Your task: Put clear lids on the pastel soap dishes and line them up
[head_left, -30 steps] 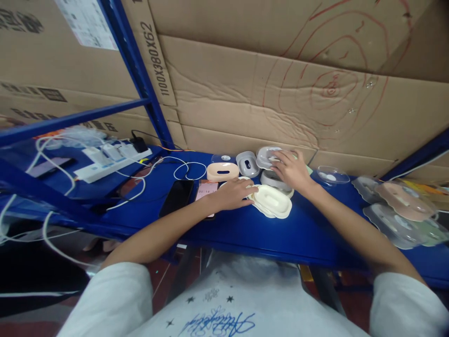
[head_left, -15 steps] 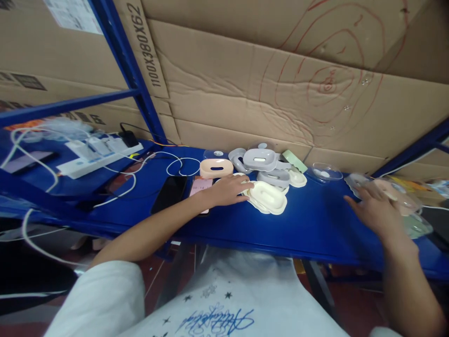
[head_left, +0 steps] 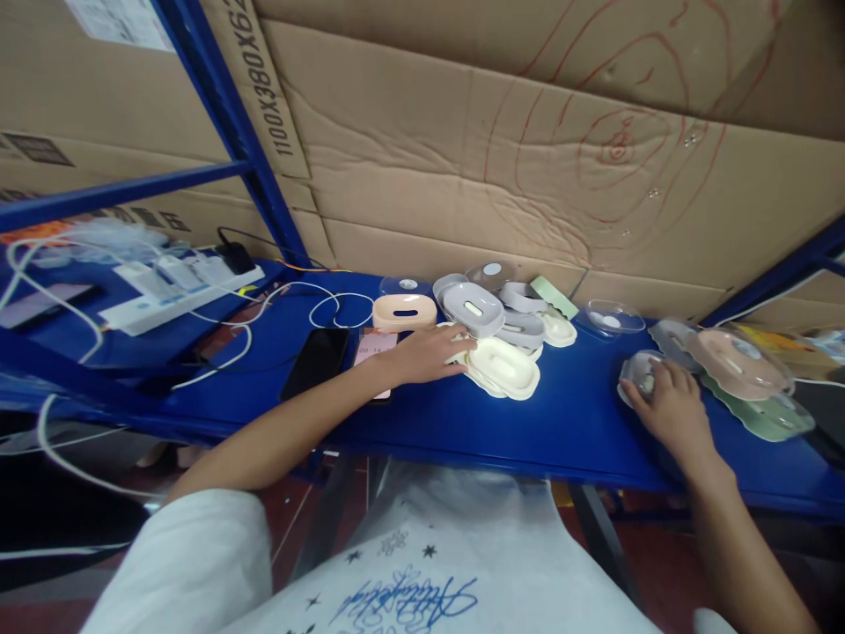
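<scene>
we bend over a blue tabletop [head_left: 561, 431] with both arms stretched forward. our right hand [head_left: 673, 414] is on a clear-lidded grey dish [head_left: 635, 363] at the right part of the tabletop, near its front. the thumb lies along the left side of the dish and the other fingers curl over its top and right, so we have it clasped between them; the tips are partly hidden. just beyond that hand sit a grey tray [head_left: 673, 342], a pink tray [head_left: 736, 352] under a clear cover, and a green tray [head_left: 766, 418] partly beneath the pink one.

our left hand [head_left: 429, 354] reaches to the left edge of a cream dish [head_left: 505, 365] in the middle. its fingers are slightly spread, the thumb set apart and lower; we cannot tell whether they pinch the rim or only rest there.

behind the cream dish we see a tilted grey bowl [head_left: 472, 308] overlapping other grey pieces, with a small cream piece [head_left: 559, 330] and a pale green piece [head_left: 554, 297] to their right. a peach box [head_left: 405, 313] with a dark slot stands to the left, just behind a phone [head_left: 376, 346] with a lit pink screen. a dark phone [head_left: 317, 361] lies beside that one.
</scene>
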Available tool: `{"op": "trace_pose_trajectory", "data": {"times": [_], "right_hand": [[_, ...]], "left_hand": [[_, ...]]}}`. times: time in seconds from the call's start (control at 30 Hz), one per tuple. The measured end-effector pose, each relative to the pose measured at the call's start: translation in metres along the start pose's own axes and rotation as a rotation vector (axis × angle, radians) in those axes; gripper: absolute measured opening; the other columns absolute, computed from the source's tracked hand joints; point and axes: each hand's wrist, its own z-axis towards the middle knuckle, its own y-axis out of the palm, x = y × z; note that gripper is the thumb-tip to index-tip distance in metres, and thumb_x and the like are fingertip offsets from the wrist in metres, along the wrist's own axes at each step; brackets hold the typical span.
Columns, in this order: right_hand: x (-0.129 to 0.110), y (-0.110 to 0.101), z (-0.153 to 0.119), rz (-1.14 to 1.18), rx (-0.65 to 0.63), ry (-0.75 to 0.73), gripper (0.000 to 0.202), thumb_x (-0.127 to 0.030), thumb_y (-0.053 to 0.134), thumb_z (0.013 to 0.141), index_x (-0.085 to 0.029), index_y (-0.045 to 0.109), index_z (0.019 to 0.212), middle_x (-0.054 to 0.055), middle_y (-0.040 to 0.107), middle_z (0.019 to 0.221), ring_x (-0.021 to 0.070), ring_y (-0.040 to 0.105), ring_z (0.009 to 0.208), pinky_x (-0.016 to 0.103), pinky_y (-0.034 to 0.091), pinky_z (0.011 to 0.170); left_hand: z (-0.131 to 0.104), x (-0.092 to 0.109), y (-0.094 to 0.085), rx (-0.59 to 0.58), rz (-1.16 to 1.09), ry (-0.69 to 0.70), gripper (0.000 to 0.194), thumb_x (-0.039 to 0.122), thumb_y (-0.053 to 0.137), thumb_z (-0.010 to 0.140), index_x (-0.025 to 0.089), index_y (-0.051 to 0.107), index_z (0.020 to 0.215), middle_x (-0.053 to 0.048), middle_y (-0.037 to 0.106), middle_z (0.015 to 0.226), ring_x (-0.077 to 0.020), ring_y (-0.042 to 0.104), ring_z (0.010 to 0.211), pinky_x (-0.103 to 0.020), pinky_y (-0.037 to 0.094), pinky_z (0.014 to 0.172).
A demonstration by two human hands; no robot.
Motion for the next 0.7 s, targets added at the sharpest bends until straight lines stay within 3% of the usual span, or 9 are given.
{"op": "trace_pose_trajectory", "data": {"times": [0.1,0.17,0.27,0.43,0.57,0.7], "right_hand": [[-0.008,-0.003,0.003,0.147,-0.151,-0.235,0.059,-0.061,0.049,0.102,-0.031,0.051,0.153,0.017,0.053,0.161,0.0455,0.045,0.152,0.075,0.032,0.123],[-0.014,-0.006,0.007,0.23,-0.228,-0.279,0.054,-0.061,0.054,0.102,-0.037,0.053,0.15,0.011,0.048,0.166,0.0421,0.045,0.153,0.071,0.034,0.124],[-0.022,-0.007,0.021,0.34,-0.235,-0.276,0.057,-0.064,0.062,0.097,-0.032,0.058,0.144,0.014,0.05,0.162,0.039,0.05,0.15,0.061,0.042,0.122],[-0.024,-0.021,0.058,0.461,-0.212,-0.212,0.048,-0.062,0.063,0.098,-0.03,0.065,0.133,0.01,0.066,0.145,0.035,0.061,0.137,0.054,0.044,0.121],[-0.025,-0.032,0.091,0.514,-0.186,-0.165,0.043,-0.06,0.062,0.098,-0.028,0.07,0.124,0.01,0.07,0.14,0.0329,0.064,0.131,0.05,0.045,0.118],[-0.028,-0.026,0.11,0.53,-0.216,-0.196,0.04,-0.058,0.067,0.093,-0.026,0.071,0.116,0.011,0.072,0.136,0.0322,0.065,0.126,0.048,0.047,0.113]], "left_hand": [[0.0,-0.001,0.001,0.004,0.01,0.006,0.04,0.042,0.06,0.107,0.023,0.062,0.143,-0.014,0.061,0.146,-0.0313,0.066,0.126,-0.042,0.053,0.103],[0.0,-0.001,0.002,0.006,0.016,0.009,0.04,0.042,0.059,0.108,0.023,0.062,0.142,-0.013,0.061,0.146,-0.0309,0.067,0.125,-0.042,0.053,0.103],[0.0,-0.001,0.003,0.004,0.01,0.007,0.04,0.042,0.058,0.108,0.023,0.062,0.143,-0.013,0.061,0.145,-0.0304,0.068,0.123,-0.042,0.053,0.103],[0.0,-0.001,0.003,0.022,0.016,0.021,0.04,0.042,0.057,0.108,0.022,0.062,0.143,-0.014,0.061,0.145,-0.0296,0.068,0.122,-0.041,0.053,0.101],[-0.001,-0.001,0.003,0.021,0.016,0.014,0.041,0.043,0.056,0.109,0.023,0.061,0.144,-0.014,0.06,0.147,-0.0297,0.068,0.123,-0.041,0.053,0.103],[-0.001,-0.001,0.003,0.003,0.006,0.009,0.04,0.042,0.057,0.109,0.022,0.062,0.143,-0.014,0.061,0.147,-0.0299,0.069,0.122,-0.04,0.054,0.1]]}}
